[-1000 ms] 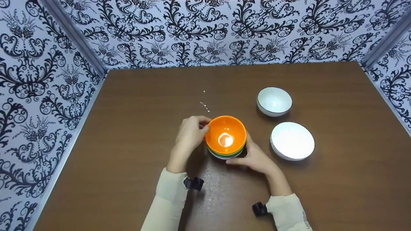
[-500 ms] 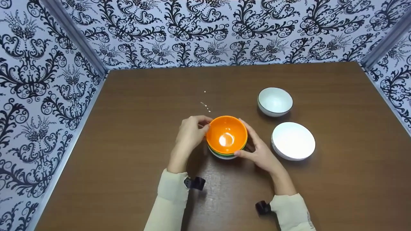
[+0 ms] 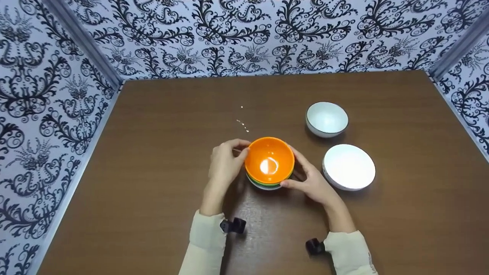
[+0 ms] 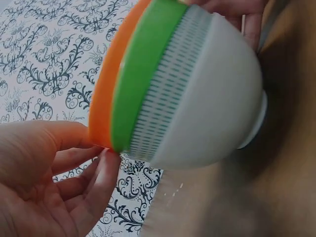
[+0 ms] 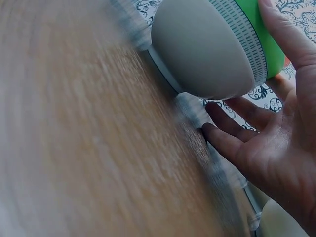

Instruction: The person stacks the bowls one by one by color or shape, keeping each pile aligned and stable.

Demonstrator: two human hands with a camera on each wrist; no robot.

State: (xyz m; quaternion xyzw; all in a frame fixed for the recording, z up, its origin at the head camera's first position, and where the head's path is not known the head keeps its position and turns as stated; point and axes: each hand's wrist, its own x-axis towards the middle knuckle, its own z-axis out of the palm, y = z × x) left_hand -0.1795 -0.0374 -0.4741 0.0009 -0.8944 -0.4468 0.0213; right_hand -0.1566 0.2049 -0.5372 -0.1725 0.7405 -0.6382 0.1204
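Both hands are on the bowl stack, one at either side of it! Top of the pile is the orange bowl, mouth up, a bright glare inside; nested beneath comes the green bowl, and lowest of all the dashed white bowl, wearing its band of green dashes. Left of the stack, the left hand has thumb and finger clamped on the rim, a neat pinch at the edge. Right of the stack, here's the right hand, clamped on it too, thumb at the near edge, a finger reaching round the far side, the other fingers bent beside the lower body; whether those touch, I can't tell. The stack's foot is down close to the brown tabletop, contact too hard to call. Over to the stack's right, just past the right hand, there's the wide white bowl, and beyond the stack to the right, the dark-rimmed bowl, both apart from it. Past the stack and slightly left, small pale specks dot the wood. The black-and-white patterned wall rises well behind the stack, and on its near side come two cream sleeves, a black wrist camera on each.
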